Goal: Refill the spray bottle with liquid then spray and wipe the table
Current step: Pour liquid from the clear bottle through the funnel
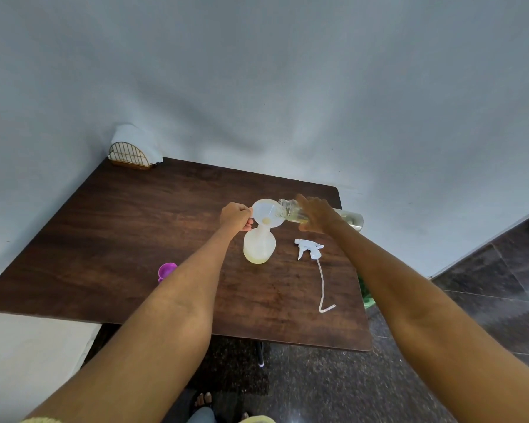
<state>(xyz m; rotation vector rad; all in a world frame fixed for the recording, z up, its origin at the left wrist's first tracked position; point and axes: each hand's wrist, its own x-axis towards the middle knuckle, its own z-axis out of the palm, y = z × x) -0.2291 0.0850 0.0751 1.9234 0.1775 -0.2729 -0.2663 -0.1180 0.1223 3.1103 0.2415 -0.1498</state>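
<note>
The translucent white plastic spray bottle stands mid-table, a white funnel in its neck. My left hand pinches the funnel's left rim. My right hand grips the clear refill bottle, lying sideways, mouth leftward over the funnel. The white trigger head lies just right; the table's right edge is near.

Dark wooden table, and the spray bottle stands upright toward the far right. The trigger head with its tube lies just right of it. A purple cap, perhaps, sits near the middle; a napkin holder fills the far-left corner.
</note>
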